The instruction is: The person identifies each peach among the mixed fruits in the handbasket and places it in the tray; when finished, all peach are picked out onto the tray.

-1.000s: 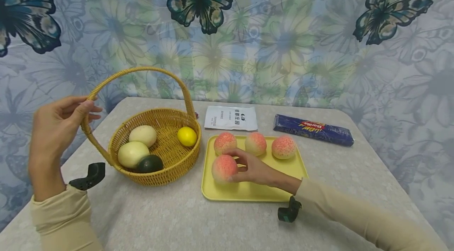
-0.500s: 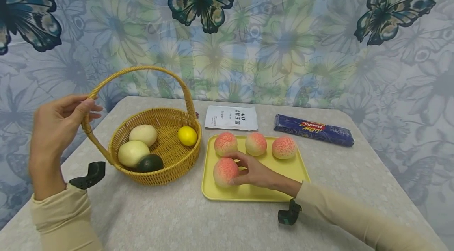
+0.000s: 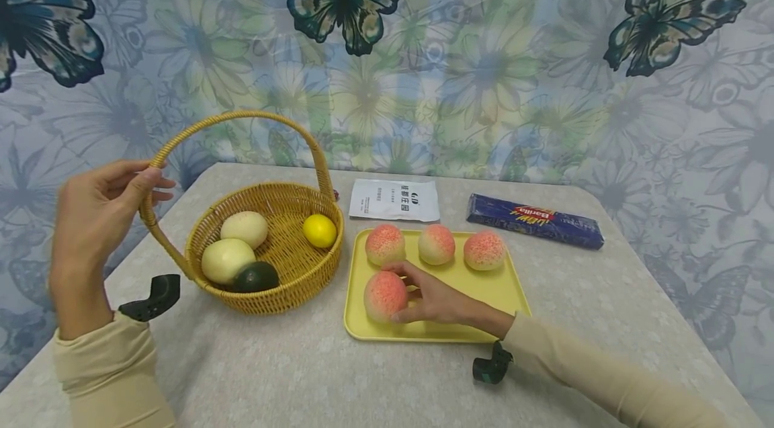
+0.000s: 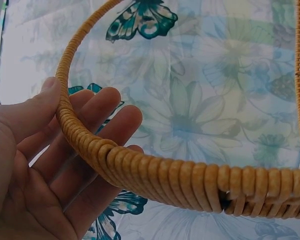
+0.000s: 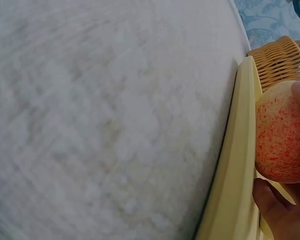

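Observation:
My left hand (image 3: 103, 213) pinches the left side of the wicker basket's handle between thumb and fingers; in the left wrist view the wound handle (image 4: 155, 172) crosses the fingers. Inside the basket (image 3: 302, 287) lie two pale, cream-green round fruits (image 3: 228, 261), a dark green oval fruit (image 3: 256, 277) and a lemon (image 3: 320, 232). On the yellow tray (image 3: 447, 330), my right hand (image 3: 432, 297) holds a peach (image 3: 384, 296) at the front left, thumb below and fingers above. The same peach (image 5: 285, 132) shows by the tray rim in the right wrist view.
Three more peaches (image 3: 437, 245) sit in a row along the tray's back. Behind it lie a white packet (image 3: 394, 200) and a blue Barilla package (image 3: 535, 221). A butterfly-patterned cloth (image 3: 514, 92) hangs behind the table (image 3: 272, 374).
The right hand and the peach have shifted slightly to the right and toward the front of the tray. The left hand and the basket have stayed in place.

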Available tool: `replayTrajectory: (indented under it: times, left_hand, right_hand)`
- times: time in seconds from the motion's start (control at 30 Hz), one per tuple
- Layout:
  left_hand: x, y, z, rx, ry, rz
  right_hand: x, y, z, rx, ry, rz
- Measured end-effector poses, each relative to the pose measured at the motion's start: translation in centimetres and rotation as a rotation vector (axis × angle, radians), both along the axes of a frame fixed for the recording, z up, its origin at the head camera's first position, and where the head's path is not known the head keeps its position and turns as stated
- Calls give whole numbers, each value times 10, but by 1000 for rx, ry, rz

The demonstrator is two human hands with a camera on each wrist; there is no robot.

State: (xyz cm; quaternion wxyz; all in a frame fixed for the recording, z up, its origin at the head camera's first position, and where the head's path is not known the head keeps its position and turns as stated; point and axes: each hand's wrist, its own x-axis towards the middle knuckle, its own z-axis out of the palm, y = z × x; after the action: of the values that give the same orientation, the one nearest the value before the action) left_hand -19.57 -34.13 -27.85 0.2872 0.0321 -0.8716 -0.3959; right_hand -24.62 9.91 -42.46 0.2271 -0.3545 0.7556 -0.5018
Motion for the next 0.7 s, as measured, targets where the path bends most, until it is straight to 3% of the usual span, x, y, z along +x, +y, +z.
replayTrajectory:
  times: [0.7]
  left_hand:
    - [4,1,1,30,-1,-8]
  right_hand:
    - [4,-2,1,73,38,-12]
